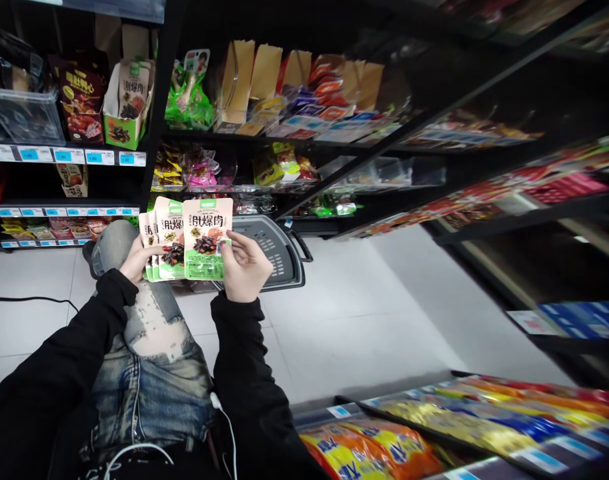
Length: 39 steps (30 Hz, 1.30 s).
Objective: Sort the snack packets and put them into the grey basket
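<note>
My left hand [135, 261] is closed on several fanned snack pouches [170, 257], pink above and green below, with dark Chinese lettering and a picture of food. Between thumb and fingers, my right hand [247, 265] pinches the right edge of the frontmost pouch [208, 217], which overlaps the others. Both hands are above my bent knee, in front of the shelves. A matching pouch [134, 87] stands in a display box [113, 107] on the upper left shelf.
Beyond my right hand a grey shopping basket [284, 281] sits on the white tiled floor [329, 287]. Shelves of packaged snacks rise ahead and along the right. Orange and yellow bags [374, 447] lie at the lower right. A black cable [34, 299] crosses the floor at left.
</note>
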Motion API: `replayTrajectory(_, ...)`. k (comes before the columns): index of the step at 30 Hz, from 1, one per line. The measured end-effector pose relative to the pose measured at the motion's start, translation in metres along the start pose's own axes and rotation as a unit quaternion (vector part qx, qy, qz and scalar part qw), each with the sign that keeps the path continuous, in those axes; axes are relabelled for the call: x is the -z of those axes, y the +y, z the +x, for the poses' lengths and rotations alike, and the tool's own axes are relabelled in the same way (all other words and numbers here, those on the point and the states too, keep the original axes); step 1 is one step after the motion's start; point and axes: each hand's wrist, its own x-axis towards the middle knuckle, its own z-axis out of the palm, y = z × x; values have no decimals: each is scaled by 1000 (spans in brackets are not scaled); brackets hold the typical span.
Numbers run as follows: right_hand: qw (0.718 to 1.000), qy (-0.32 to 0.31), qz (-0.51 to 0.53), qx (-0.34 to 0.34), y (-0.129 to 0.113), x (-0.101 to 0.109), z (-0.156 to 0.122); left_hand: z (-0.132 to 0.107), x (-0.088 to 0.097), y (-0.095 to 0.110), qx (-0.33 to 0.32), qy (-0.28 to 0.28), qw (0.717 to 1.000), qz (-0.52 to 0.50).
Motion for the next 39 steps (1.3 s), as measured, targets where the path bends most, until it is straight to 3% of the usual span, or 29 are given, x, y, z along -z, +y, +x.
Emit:
replayTrajectory(10,1000,-17,-24,-3,8,-1,1,-2,-2,2,-6,2,1000,5)
replayTrajectory(16,999,-18,-21,-44,13,0,4,-1,1,-1,-3,0,1000,-14)
replayTrajectory(29,988,132,37,-71,34,26,29,2,6,-2,12,22,999,-36)
replayTrajectory(39,993,60,49,-88,38,3,15,-3,7,5,49,15,994,-94)
